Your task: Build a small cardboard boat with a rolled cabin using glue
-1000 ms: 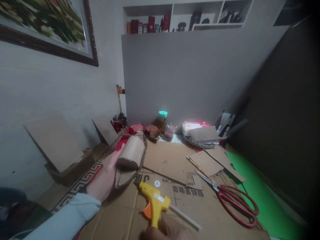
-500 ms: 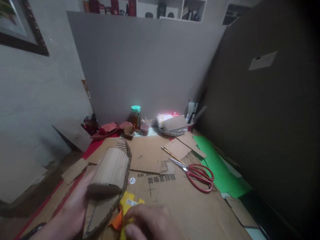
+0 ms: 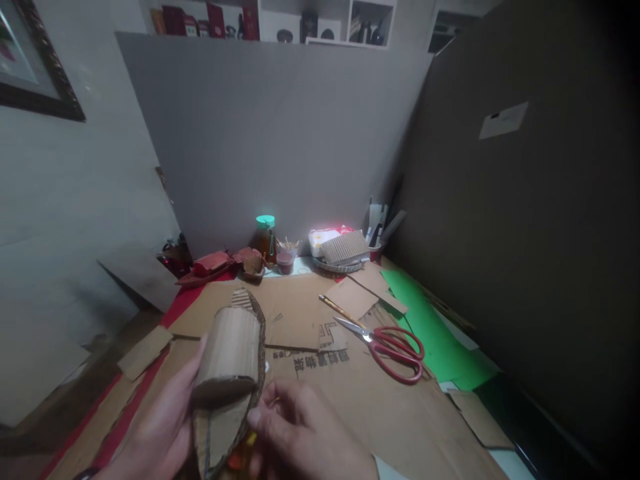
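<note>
My left hand [image 3: 167,417] supports a cardboard boat model [image 3: 227,413] from its left side, with the palm and fingers partly hidden under it. The model has a pointed end, a corrugated rim and a rounded cardboard canopy [image 3: 233,347] on top. My right hand [image 3: 305,430] is at the model's right rim, thumb and fingers pinched together close to the edge. A small yellow bit shows between these fingers; what it belongs to I cannot make out. Below the rim, a yellow and orange thing [image 3: 239,457] is mostly hidden by the hand and the model.
Red-handled scissors [image 3: 395,350] and a pencil-like stick [image 3: 340,309] lie on the cardboard sheet [image 3: 380,420]. A green sheet [image 3: 430,333] is at right. Along the back stand a bottle with a teal lid [image 3: 265,237], a small cup [image 3: 285,263], reddish boat-shaped pieces [image 3: 210,265] and a tray [image 3: 337,266].
My right hand has risen from the yellow thing on the table to the model's right rim. The model has shifted slightly right and turned more upright in view. The camera view has shifted a little.
</note>
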`<state>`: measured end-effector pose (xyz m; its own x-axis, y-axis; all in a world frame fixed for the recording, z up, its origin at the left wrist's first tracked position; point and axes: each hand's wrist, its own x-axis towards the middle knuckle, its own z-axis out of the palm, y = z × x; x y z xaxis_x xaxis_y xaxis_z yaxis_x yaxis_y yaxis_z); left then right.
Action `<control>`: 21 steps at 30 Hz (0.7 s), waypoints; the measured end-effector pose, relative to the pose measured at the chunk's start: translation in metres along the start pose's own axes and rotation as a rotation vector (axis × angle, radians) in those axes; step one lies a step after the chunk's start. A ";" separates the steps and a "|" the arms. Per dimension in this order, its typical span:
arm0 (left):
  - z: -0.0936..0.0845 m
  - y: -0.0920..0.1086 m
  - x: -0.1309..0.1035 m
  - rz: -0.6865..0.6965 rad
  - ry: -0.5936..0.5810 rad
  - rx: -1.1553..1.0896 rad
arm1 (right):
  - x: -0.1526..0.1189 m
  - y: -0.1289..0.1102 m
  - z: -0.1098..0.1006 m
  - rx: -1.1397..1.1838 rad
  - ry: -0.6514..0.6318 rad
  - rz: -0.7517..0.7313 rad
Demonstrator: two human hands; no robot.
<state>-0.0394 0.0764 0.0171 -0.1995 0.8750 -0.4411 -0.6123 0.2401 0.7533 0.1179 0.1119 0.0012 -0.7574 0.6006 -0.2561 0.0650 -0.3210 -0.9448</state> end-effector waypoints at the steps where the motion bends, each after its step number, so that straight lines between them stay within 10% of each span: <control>1: 0.000 0.001 0.000 -0.035 -0.034 -0.055 | 0.001 -0.004 0.000 0.014 -0.016 0.013; 21: -0.003 0.013 0.016 0.182 -0.064 -0.075 | 0.049 -0.033 -0.024 -0.027 0.042 0.110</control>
<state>-0.0526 0.0923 0.0182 -0.2643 0.9267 -0.2673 -0.6262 0.0459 0.7783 0.0947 0.1697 0.0149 -0.7171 0.5928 -0.3666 0.1641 -0.3675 -0.9154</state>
